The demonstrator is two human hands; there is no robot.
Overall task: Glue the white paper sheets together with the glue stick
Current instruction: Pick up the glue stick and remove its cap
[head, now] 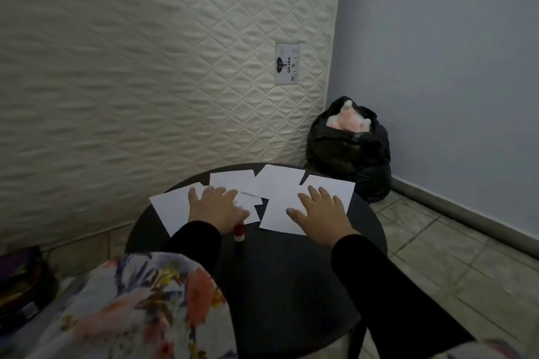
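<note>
Several white paper sheets (277, 181) lie overlapping across the far half of a round dark table (291, 265). My left hand (215, 210) rests flat with spread fingers on the left sheets (172, 207). Flat on the large right sheet (277, 216) lies my right hand (318, 213), fingers straight. A red and white glue stick (238, 232) stands on the table just below my left hand, its top hidden by the hand's heel.
A quilted mattress (145, 67) leans against the wall behind the table. A black rubbish bag (350, 151) sits in the corner on the tiled floor. Floral fabric (131, 306) covers my lap at lower left. A dark bag (20, 280) lies at far left.
</note>
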